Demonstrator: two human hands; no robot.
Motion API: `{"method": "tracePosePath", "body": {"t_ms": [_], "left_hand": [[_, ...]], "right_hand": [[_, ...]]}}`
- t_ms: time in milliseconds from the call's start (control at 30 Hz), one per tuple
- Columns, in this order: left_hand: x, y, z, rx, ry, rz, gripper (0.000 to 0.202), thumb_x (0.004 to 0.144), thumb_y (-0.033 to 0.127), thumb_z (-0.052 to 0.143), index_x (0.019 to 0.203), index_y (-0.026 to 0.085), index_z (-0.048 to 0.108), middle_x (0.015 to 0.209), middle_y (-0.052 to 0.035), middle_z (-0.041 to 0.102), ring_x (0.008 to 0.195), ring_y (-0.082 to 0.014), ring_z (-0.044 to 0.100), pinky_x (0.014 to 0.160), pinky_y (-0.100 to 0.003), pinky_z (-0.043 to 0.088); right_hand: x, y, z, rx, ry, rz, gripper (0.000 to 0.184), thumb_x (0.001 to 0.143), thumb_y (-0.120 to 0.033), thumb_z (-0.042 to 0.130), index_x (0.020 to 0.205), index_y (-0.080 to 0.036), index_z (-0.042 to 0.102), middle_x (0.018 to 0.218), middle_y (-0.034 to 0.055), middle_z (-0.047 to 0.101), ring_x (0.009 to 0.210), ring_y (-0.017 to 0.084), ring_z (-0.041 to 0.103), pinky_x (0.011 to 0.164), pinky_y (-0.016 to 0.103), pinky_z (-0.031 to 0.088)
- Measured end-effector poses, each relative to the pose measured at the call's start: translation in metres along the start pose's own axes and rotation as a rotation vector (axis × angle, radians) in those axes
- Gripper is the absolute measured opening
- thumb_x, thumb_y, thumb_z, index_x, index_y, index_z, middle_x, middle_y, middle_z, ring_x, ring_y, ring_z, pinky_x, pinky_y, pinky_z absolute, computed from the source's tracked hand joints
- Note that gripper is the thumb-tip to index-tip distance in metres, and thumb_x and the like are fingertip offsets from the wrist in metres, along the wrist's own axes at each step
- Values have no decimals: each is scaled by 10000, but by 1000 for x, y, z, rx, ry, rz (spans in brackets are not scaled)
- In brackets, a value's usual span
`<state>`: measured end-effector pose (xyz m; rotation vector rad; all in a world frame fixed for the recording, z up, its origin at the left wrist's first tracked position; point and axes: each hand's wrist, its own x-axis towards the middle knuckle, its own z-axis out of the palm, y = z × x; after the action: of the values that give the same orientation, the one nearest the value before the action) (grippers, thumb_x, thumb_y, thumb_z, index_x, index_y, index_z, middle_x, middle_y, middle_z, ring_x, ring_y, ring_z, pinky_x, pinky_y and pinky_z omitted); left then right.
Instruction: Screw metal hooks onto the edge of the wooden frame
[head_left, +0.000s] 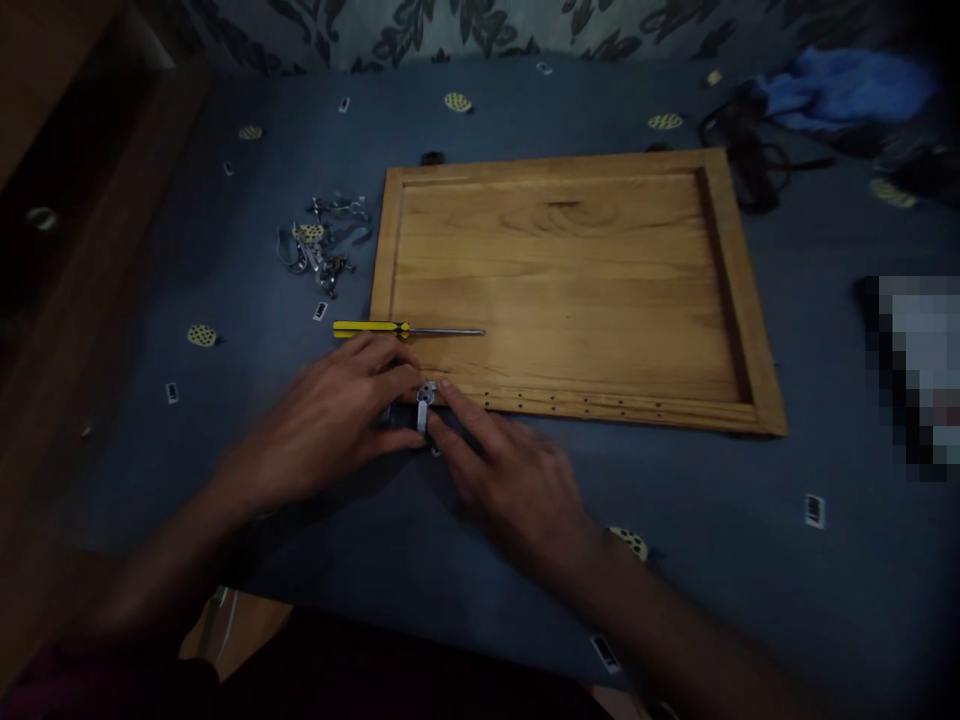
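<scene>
A small silvery metal fitting (423,412) stands at the near-left edge of a wooden framed panel (562,270), its flat tab pointing toward me. From the left, my left hand (334,415) closes on it, with thumb and index finger at its side. My right hand (514,480) meets it from the right, index fingertip near its top and thumb against the tab. A screwdriver (371,328) with a yellow and black handle lies just beyond my left hand, its shaft reaching over the panel. Several small dark holes run along the panel's near rail.
Left of the panel lies a loose heap of metal fittings (322,250). Dark straps (761,160) and a blue cloth (855,88) sit at the back right. A blurred-out object (930,350) is at the right edge. Patterned dark blue cloth (712,560) covers the surface.
</scene>
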<state>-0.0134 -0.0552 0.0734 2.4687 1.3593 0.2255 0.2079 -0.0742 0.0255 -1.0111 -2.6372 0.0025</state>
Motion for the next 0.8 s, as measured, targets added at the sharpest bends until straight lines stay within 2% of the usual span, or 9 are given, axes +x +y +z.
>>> {"method": "tracePosePath", "body": {"t_ms": [167, 333, 500, 633, 733, 800], "left_hand": [[0, 0, -1, -7, -17, -19, 291, 911, 319, 793, 1150, 200, 677, 1264, -87, 669, 1178, -277, 638, 957, -417, 561], [2, -1, 0, -47, -37, -12, 309, 912, 328, 792, 1161, 190, 673, 1212, -82, 675, 1163, -275, 638, 976, -426, 552], [-1, -4, -8, -89, 3, -22, 345, 935, 368, 764, 1199, 177, 655, 1211, -97, 684, 1125, -266, 674, 937, -388, 566], [-6, 1, -27, -99, 153, -38, 338, 971, 433, 702, 1218, 203, 681, 1147, -78, 727, 1035, -243, 707, 857, -340, 565], [-9, 3, -38, -175, 360, -104, 250, 988, 415, 651, 1116, 215, 729, 1007, -37, 752, 893, -188, 705, 801, -293, 553], [-7, -4, -41, -223, 514, -151, 219, 973, 391, 639, 1037, 211, 747, 927, -24, 752, 832, -174, 688, 747, -275, 539]], "right_hand": [[2, -2, -4, 7, -14, 26, 377, 976, -74, 538, 1256, -215, 746, 1421, 102, 708, 789, 190, 734, 664, 327, 613], [1, -1, -5, 1, -61, 26, 400, 973, -69, 550, 1299, -223, 725, 1437, 111, 697, 800, 180, 731, 701, 316, 620], [1, -1, -3, -1, -57, 17, 393, 970, -84, 580, 1309, -219, 724, 1449, 121, 688, 849, 194, 759, 722, 315, 628], [2, -1, -1, 0, -127, 57, 486, 954, -63, 596, 1390, -258, 688, 1497, 118, 651, 879, 211, 781, 724, 330, 644], [2, 0, 0, 17, -141, 63, 495, 956, -64, 584, 1400, -259, 684, 1539, 118, 613, 903, 226, 791, 722, 355, 658], [1, 1, 1, 26, -117, 49, 456, 966, -70, 565, 1363, -239, 710, 1524, 133, 624, 885, 227, 793, 704, 358, 659]]}}
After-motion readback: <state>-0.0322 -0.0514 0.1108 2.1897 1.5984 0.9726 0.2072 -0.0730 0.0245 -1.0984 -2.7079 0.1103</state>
